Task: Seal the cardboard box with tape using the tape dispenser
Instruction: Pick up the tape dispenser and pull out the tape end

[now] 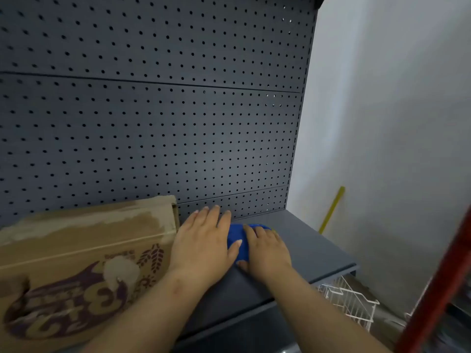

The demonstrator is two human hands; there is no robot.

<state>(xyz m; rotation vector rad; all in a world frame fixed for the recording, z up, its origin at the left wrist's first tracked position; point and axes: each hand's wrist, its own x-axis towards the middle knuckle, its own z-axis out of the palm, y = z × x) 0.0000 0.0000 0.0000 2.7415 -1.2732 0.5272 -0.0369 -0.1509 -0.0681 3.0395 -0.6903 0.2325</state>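
A brown cardboard box (84, 253) with a purple printed logo lies on the dark grey shelf (313, 253) at the left, its top showing torn paper patches. Right of the box sits a blue tape dispenser (238, 242), mostly covered by both hands. My left hand (204, 243) lies flat over its left side, fingers stretched toward the pegboard, thumb resting on the blue body. My right hand (266, 249) is curled over its right side, gripping it. No tape roll is visible under the hands.
A dark pegboard (153, 110) backs the shelf. A white wall (382, 123) stands at right with a yellow stick (332, 208) leaning on it. Below the shelf edge are a white wire basket (349, 299) and a red post (438, 289).
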